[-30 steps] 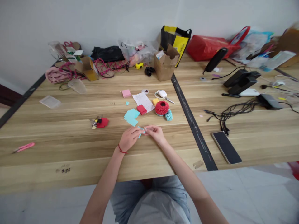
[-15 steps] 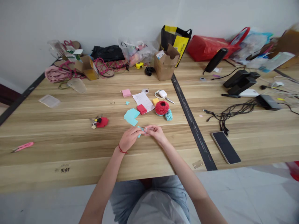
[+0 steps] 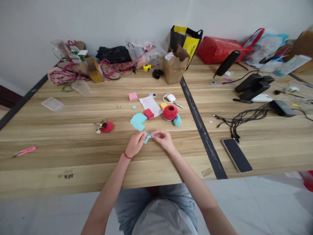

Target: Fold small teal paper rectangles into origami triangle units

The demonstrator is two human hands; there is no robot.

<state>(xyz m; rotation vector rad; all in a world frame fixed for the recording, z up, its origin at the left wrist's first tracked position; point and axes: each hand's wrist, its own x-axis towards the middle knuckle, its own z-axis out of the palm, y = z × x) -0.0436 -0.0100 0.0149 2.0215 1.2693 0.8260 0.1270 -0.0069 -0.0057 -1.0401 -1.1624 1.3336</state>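
Observation:
A small piece of light-blue paper (image 3: 146,140), partly folded, is held between my two hands. My left hand (image 3: 135,143) pinches its left side between thumb and fingers. At its right end, the fingertips of my right hand (image 3: 163,139) are closed on it; some of the paper is hidden behind them. Just beyond lie loose light-blue paper sheets (image 3: 138,121) and a red paper stack (image 3: 149,114). A round red folded-paper piece (image 3: 170,112) sits farther right, touching a blue folded-paper piece (image 3: 177,120).
A written sheet (image 3: 149,103), scissors (image 3: 178,105), a pink paper stack (image 3: 133,96) and a yellow one (image 3: 163,106) lie beyond my hands. Keys (image 3: 104,126) and pink snips (image 3: 25,151) are leftward. Rightward are a phone (image 3: 236,155) and black cables (image 3: 234,119). A cardboard box (image 3: 174,68) stands behind.
The fingers of my left hand have drawn back slightly from the right hand's fingertips, so more of the blue paper shows between them. The view has shifted a little.

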